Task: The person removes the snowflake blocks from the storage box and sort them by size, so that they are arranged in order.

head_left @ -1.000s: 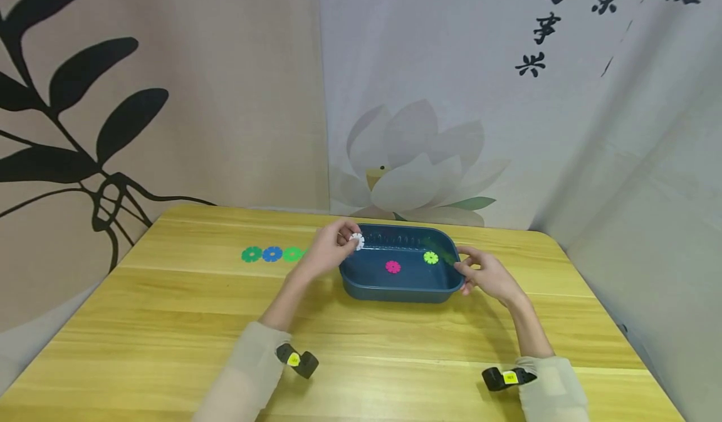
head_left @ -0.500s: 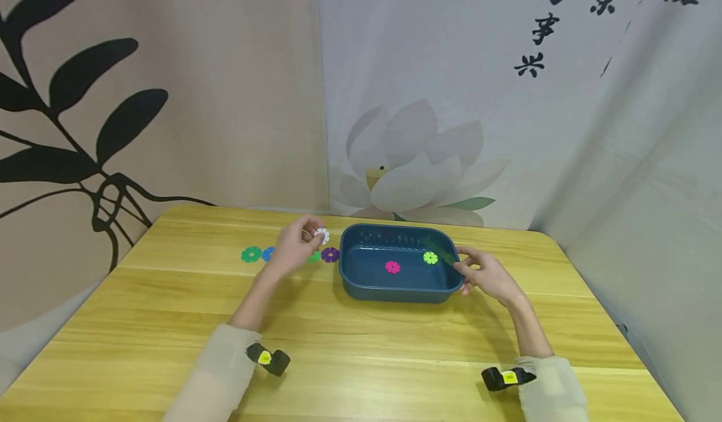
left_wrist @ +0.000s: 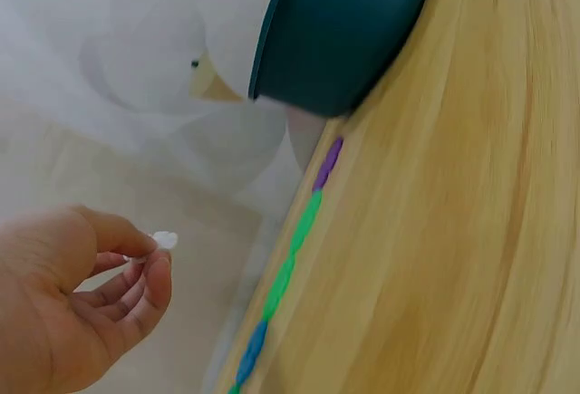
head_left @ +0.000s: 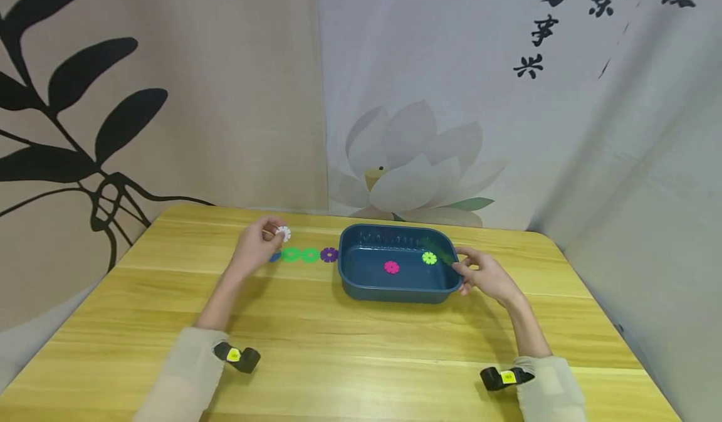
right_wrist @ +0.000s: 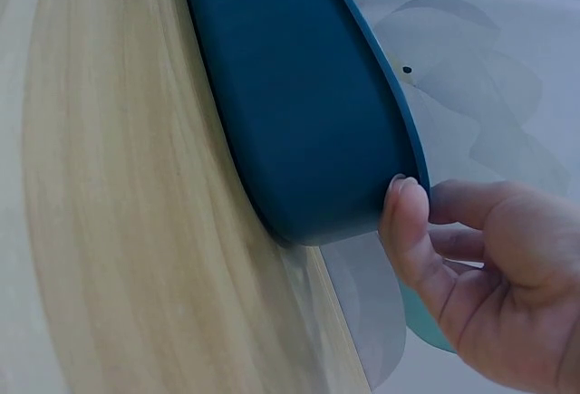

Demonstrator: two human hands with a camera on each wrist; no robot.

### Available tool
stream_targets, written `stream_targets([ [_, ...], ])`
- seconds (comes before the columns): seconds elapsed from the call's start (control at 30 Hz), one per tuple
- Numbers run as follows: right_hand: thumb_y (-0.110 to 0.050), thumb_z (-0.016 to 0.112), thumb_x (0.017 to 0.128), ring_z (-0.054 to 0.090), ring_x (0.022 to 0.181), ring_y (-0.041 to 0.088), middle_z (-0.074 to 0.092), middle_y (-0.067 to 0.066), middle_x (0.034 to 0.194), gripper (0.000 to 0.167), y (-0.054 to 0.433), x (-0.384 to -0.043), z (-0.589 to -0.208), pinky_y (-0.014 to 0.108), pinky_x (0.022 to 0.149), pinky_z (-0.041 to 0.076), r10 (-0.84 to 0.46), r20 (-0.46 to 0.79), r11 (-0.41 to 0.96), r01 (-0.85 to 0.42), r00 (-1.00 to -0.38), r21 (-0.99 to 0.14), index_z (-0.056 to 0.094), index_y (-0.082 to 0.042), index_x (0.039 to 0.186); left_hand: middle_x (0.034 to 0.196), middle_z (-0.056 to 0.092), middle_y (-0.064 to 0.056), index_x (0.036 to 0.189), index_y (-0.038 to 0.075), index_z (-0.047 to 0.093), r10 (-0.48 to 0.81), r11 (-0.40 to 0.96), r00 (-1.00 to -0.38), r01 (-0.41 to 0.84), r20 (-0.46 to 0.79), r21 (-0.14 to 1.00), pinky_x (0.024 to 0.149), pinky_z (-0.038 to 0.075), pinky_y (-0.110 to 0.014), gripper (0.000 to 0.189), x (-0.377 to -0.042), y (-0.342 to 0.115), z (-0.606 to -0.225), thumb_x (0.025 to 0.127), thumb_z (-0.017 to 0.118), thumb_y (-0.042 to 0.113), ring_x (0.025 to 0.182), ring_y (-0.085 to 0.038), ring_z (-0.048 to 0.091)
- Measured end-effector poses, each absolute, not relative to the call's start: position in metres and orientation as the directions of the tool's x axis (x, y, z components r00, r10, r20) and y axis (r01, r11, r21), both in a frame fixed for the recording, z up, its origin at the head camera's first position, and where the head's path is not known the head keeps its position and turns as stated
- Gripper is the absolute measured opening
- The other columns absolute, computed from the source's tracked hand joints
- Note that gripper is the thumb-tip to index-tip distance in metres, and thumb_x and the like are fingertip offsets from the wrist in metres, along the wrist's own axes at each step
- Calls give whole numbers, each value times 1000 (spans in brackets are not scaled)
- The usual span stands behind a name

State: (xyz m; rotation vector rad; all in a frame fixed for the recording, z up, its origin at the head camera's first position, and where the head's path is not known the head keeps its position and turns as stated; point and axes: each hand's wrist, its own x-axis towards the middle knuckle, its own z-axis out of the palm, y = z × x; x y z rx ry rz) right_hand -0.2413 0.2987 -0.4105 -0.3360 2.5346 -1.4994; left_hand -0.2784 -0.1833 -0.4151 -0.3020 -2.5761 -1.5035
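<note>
My left hand pinches a white notched snowflake disc between thumb and fingers, held above the left part of a row of discs. In that row lie a purple disc, two bright green discs and a blue disc, partly covered by the hand in the head view. My right hand grips the right end of a dark blue rectangular basin, thumb and fingers at its rim. Inside the basin are a pink disc and a yellow-green disc.
The basin stands on a wooden table, its left end close to the purple disc. Behind the table's far edge hangs a printed cloth with leaves, a lotus and writing. Each wrist wears a black camera.
My left hand has carried the white disc leftward from over the basin's left rim, along the row of discs. The purple disc has come into view. My right hand stays at the basin.
</note>
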Motion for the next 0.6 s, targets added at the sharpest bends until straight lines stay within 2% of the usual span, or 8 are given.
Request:
stream_targets([
  [0.23, -9, 54, 104, 67, 61, 27, 55, 29, 103, 56, 298, -241, -410, 52, 67, 58, -283, -32, 464, -107, -959, -879, 30, 11, 151, 111, 57, -26, 128, -10, 55, 25, 500, -980, 182, 197, 846, 70, 59, -34, 30, -278, -216, -417, 100, 56, 2, 91, -37, 66],
  [0.3, -9, 54, 105, 67, 60, 27, 55, 28, 102, 56, 298, -241, -409, 51, 67, 58, -286, -30, 465, -111, -958, -879, 30, 12, 151, 111, 58, -27, 127, -11, 56, -2, 506, -981, 167, 195, 846, 70, 59, -33, 30, -278, -225, -419, 99, 56, 1, 90, -35, 67],
  [0.47, -9, 54, 105, 67, 60, 26, 56, 27, 100, 56, 298, -241, -410, 46, 66, 59, -294, -26, 470, -121, -956, -874, 29, 13, 150, 110, 60, -28, 125, -10, 58, -51, 538, -981, 132, 188, 832, 65, 55, -23, 29, -277, -246, -429, 98, 58, 2, 85, -25, 66],
  [0.6, -10, 54, 105, 67, 60, 25, 56, 27, 99, 55, 299, -240, -410, 46, 66, 59, -287, -32, 473, -112, -957, -874, 30, 12, 150, 104, 61, -27, 124, -11, 58, -79, 567, -984, 89, 162, 819, 61, 53, -22, 29, -275, -260, -435, 98, 58, 2, 82, -26, 67],
])
